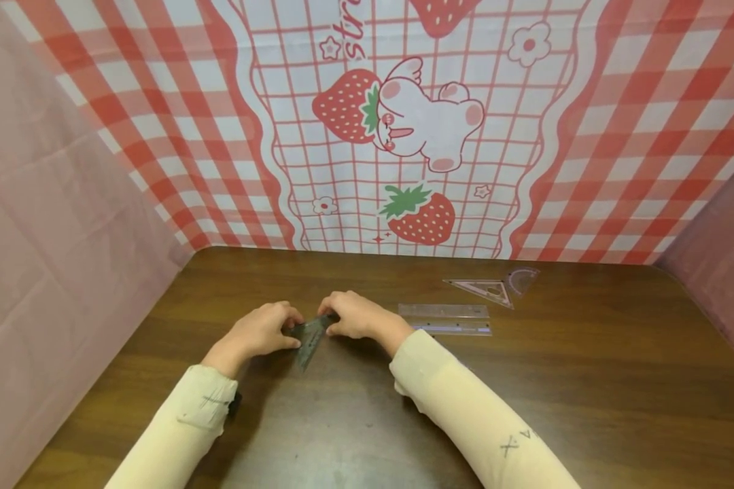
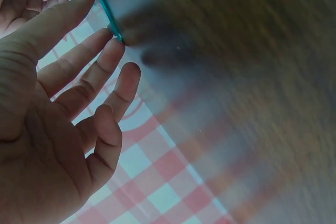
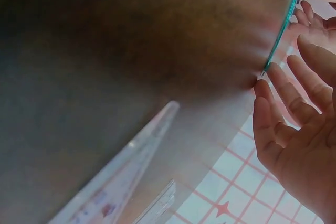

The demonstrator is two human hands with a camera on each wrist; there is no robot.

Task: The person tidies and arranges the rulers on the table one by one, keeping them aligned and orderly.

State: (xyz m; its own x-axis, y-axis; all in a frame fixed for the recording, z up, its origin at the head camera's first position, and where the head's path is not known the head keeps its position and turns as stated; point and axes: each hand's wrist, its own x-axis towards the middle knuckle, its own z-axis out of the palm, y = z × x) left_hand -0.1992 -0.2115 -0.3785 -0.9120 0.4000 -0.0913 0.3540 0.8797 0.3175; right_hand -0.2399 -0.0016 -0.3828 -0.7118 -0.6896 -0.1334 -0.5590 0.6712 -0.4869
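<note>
A dark, see-through set square [image 1: 309, 339] stands between both hands, its long point toward the person. Its left corner is pinched by my left hand [image 1: 261, 333], thumb in front and fingers behind. The right hand [image 1: 356, 316] pinches the far right corner between thumb and fingertips. From the left wrist, the set square [image 2: 107, 10] appears edge-on as a thin teal strip at the fingertips of the left hand [image 2: 63, 103]. The right wrist view also shows it as a teal edge [image 3: 280, 35] beside the right hand [image 3: 302, 129]; remaining fingers are spread loosely.
To the right of the right hand, a clear ruler [image 1: 452, 329] with a purple strip lies on the brown wooden table [image 1: 587, 353]. Behind it lie a clear set square [image 1: 478, 293] and a small protractor [image 1: 522, 280]. A strawberry-print cloth [image 1: 355, 224] hangs along the back edge.
</note>
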